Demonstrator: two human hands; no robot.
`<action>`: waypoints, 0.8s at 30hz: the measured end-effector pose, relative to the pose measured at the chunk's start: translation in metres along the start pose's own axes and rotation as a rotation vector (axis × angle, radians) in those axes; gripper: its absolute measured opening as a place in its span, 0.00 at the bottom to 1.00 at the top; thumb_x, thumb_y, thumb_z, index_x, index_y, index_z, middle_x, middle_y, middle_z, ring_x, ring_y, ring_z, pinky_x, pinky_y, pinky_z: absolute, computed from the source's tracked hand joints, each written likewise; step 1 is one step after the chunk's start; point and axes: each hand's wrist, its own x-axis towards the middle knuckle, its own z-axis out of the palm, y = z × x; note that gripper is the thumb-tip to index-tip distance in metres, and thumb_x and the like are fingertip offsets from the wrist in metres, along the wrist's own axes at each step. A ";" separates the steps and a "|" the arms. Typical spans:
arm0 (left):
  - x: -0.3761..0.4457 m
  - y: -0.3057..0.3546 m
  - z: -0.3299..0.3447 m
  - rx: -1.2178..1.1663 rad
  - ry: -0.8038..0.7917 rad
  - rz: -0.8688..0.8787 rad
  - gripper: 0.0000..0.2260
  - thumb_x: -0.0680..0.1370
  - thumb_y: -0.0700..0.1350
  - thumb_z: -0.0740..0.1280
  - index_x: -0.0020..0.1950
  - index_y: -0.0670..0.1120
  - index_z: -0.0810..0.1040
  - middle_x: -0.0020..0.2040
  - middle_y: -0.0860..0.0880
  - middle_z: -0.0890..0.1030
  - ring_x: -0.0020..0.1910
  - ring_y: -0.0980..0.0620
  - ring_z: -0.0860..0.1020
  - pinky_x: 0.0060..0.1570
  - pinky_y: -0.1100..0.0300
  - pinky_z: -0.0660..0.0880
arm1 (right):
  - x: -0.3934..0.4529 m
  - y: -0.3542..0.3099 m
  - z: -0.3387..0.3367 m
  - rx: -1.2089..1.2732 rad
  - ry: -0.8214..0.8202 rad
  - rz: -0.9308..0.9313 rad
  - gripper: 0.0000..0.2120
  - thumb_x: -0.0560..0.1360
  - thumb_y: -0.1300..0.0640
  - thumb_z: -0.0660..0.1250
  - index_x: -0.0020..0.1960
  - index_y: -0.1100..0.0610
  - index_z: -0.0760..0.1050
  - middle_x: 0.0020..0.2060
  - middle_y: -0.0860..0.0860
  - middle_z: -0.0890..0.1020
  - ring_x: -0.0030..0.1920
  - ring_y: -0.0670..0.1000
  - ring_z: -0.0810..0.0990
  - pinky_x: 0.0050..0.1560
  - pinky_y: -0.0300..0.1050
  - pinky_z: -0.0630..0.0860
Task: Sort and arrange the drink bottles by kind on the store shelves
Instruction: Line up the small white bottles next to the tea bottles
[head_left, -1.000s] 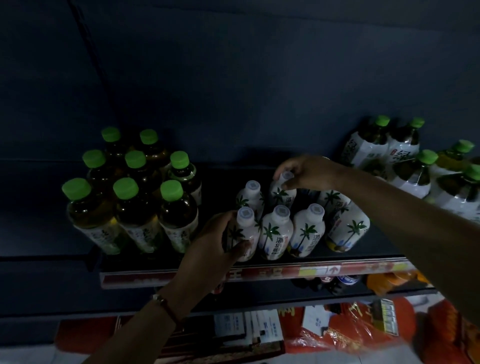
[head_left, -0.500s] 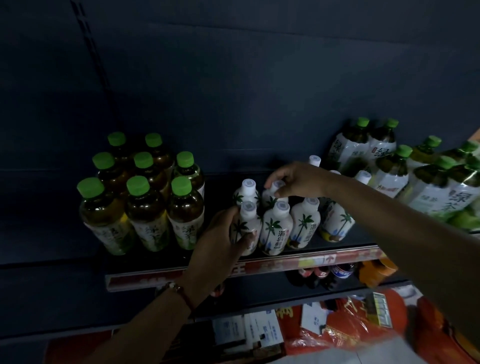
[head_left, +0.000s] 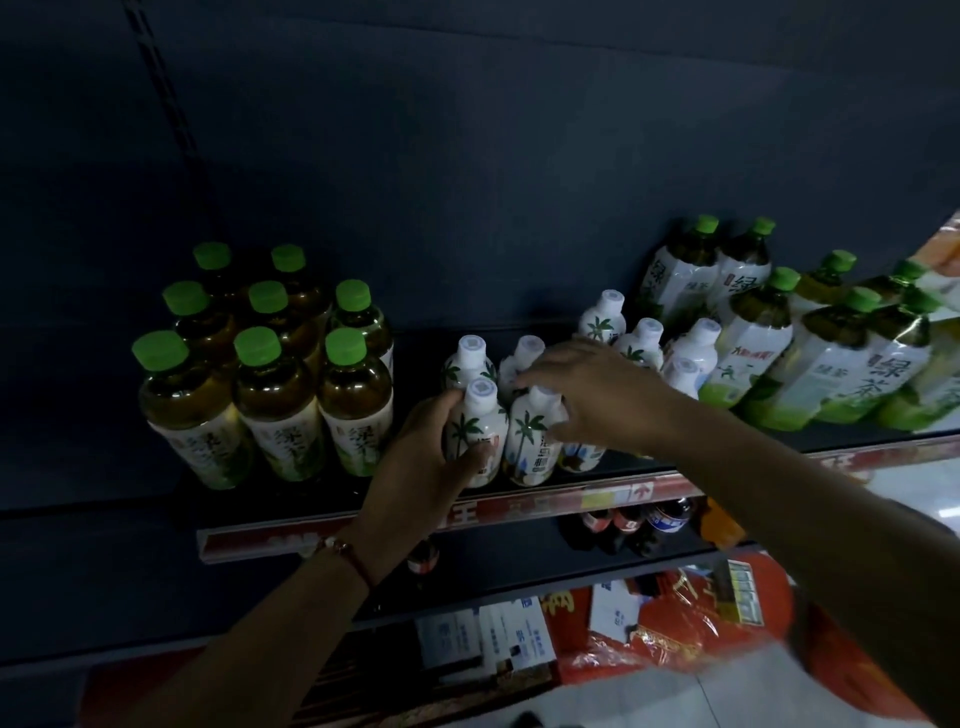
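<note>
— Did anything move just now?
— Yes. My right hand slid off the back white bottle's cap and forward. Now it lies with spread fingers over the front white bottles. My left hand stayed wrapped around the same palm-tree bottle.
— What do the bottles feel like?
— Smooth, round plastic with little ridged white caps.
— Where are they?
— On the dark metal shelf, near its red front strip. The one I hold is right at my left thumb. Brown tea bottles with green caps stand beside my left hand. Big tea bottles stand past my right arm.
</note>
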 end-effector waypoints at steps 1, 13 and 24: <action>0.000 0.000 0.000 -0.004 -0.003 -0.004 0.27 0.76 0.52 0.72 0.74 0.50 0.68 0.67 0.54 0.72 0.61 0.63 0.69 0.59 0.67 0.65 | 0.002 0.003 0.003 0.006 0.040 -0.006 0.32 0.68 0.46 0.75 0.70 0.47 0.71 0.64 0.49 0.77 0.65 0.53 0.73 0.68 0.50 0.62; 0.015 0.032 0.006 0.566 0.072 0.335 0.41 0.72 0.57 0.73 0.79 0.52 0.56 0.76 0.45 0.64 0.74 0.44 0.63 0.69 0.47 0.63 | -0.039 0.034 0.005 0.358 0.238 0.272 0.37 0.69 0.47 0.76 0.74 0.50 0.65 0.67 0.50 0.72 0.65 0.49 0.72 0.63 0.43 0.69; 0.041 0.034 0.031 0.709 0.051 0.478 0.31 0.64 0.53 0.79 0.64 0.49 0.74 0.56 0.48 0.81 0.64 0.44 0.75 0.65 0.46 0.68 | -0.044 0.042 0.023 0.484 0.198 0.338 0.34 0.70 0.50 0.76 0.73 0.48 0.67 0.46 0.37 0.73 0.40 0.36 0.75 0.39 0.25 0.67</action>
